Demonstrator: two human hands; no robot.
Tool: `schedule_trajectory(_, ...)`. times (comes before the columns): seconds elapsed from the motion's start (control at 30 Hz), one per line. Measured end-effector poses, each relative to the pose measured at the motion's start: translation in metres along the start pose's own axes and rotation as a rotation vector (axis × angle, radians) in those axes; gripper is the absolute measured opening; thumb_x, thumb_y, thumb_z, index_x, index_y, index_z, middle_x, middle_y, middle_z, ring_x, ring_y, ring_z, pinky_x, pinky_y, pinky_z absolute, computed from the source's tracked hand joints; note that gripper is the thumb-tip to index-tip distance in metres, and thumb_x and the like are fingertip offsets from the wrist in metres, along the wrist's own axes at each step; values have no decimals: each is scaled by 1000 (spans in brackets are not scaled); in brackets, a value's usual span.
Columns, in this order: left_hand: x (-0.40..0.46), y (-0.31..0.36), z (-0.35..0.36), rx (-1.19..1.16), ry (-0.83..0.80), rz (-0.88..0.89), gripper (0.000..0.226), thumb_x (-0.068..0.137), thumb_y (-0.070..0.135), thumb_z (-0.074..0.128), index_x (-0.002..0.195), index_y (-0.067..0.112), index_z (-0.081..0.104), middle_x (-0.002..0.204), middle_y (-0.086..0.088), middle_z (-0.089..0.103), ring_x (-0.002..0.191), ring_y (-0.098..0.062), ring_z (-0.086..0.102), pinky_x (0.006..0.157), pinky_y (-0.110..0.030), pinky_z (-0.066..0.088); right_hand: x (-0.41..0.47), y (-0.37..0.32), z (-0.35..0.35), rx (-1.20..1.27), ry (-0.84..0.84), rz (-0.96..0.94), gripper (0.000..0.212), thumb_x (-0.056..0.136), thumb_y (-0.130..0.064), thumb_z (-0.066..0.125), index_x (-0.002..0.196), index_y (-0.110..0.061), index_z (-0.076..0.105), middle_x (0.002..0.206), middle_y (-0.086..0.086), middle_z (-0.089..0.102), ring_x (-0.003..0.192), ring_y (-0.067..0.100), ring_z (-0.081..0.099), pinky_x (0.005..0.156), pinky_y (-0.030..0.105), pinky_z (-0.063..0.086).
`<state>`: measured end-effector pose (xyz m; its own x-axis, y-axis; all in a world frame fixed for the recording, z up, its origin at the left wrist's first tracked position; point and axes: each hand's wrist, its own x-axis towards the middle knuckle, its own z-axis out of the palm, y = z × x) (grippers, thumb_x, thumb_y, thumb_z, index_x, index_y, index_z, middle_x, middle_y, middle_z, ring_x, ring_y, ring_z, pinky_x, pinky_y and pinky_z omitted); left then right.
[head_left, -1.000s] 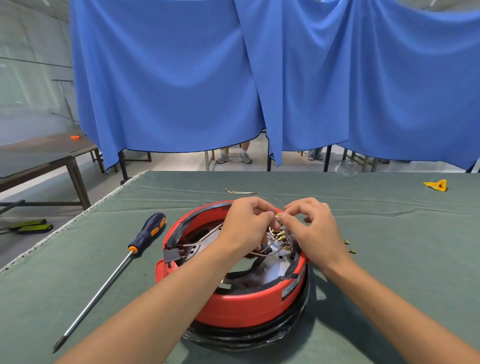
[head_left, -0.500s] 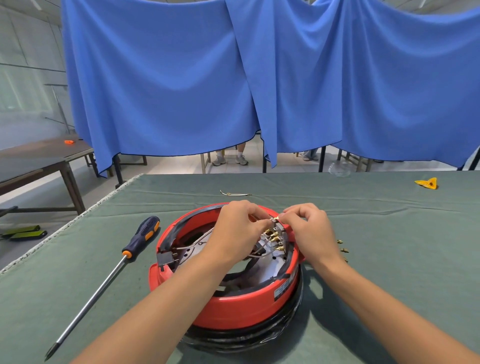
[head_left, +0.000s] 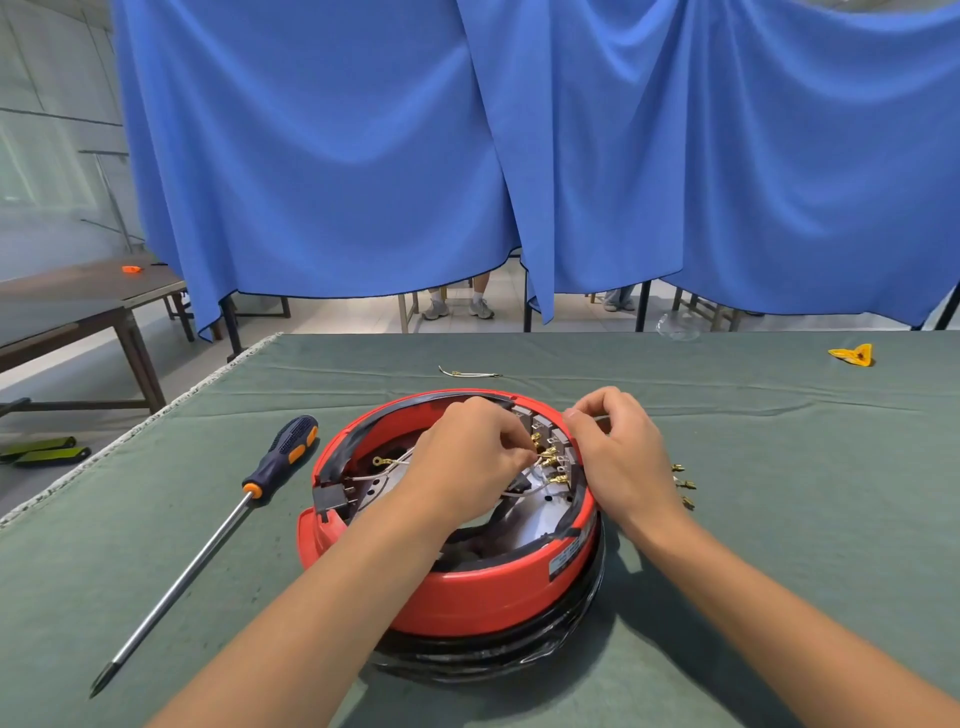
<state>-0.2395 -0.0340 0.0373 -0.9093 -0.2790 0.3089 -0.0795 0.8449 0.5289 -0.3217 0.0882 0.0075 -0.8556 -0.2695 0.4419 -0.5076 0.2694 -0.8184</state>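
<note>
The upturned red housing (head_left: 498, 592) stood on the green cloth (head_left: 779, 519) directly before me, open underside up. The screwdriver (head_left: 218, 530) lay just to its left and loose brass terminals (head_left: 684, 484) just beside its right. My left hand (head_left: 467, 462) was inside the rim, fingers curled and pinching a brass-tipped wire (head_left: 545, 460) at the terminal block (head_left: 558, 439). My right hand (head_left: 623, 457) sat at the far right rim, thumb and forefinger closed together; whether they held anything, I could not tell.

Workshop: cloth-covered bench (head_left: 779, 467), screwdriver (head_left: 208, 545).
</note>
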Motion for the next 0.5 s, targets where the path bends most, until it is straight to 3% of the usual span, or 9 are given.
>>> schedule_trajectory(0.13,-2,5,2,118,-27,-8,11,84,21,65,82,27,74,91,9,70,91,-14,60,72,-28,45,1,2,0,43,-34,75,11,89,-22,55,78,-19,58,92,-1,60,86,12,55,72,30,38)
schedule_trajectory(0.5,0,9,7,154,-21,14,11,83,22,67,80,28,75,85,9,64,86,-16,59,66,-27,39,-1,2,2,43,-33,81,10,89,-22,55,80,-21,57,92,-2,60,88,13,55,75,32,42)
